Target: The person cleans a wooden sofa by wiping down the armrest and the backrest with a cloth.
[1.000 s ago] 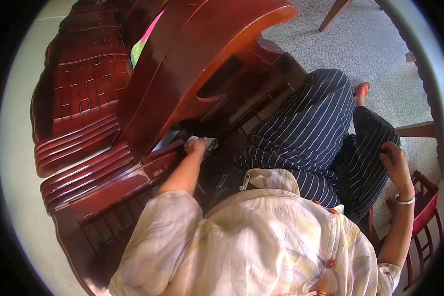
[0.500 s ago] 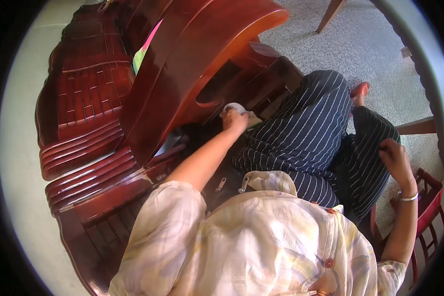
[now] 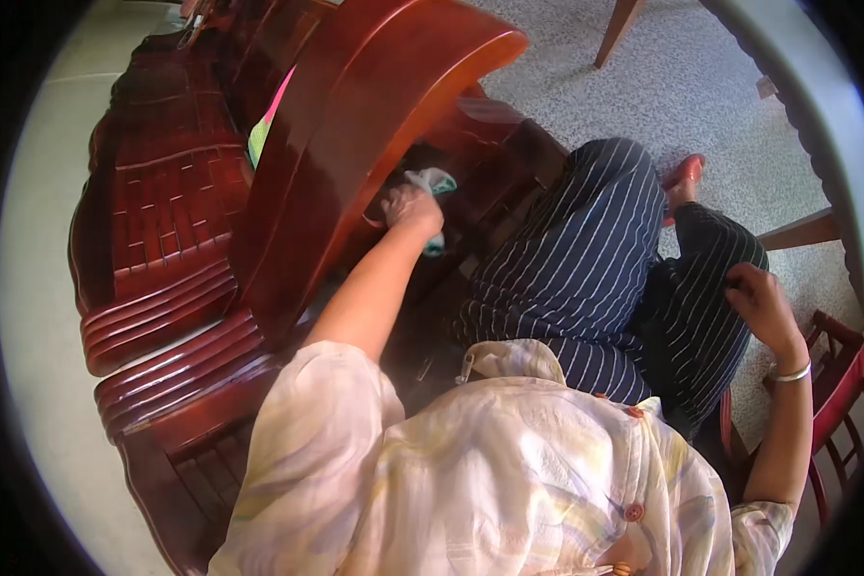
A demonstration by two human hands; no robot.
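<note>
Head | left hand clutching cloth (partly hidden) | right hand: can't tell whether spread

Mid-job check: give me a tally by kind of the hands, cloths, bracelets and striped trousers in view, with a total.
Hands: 2, left hand and right hand
Cloths: 1, the white-and-green cloth at the left hand
Bracelets: 1, silver bracelet
Trousers: 1 pair, striped trousers
Total: 5

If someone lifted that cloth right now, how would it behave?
The cloth is probably floppy: it looks crumpled and pokes out unevenly around the left hand. It's likely light, being small enough to bunch in one hand.
</note>
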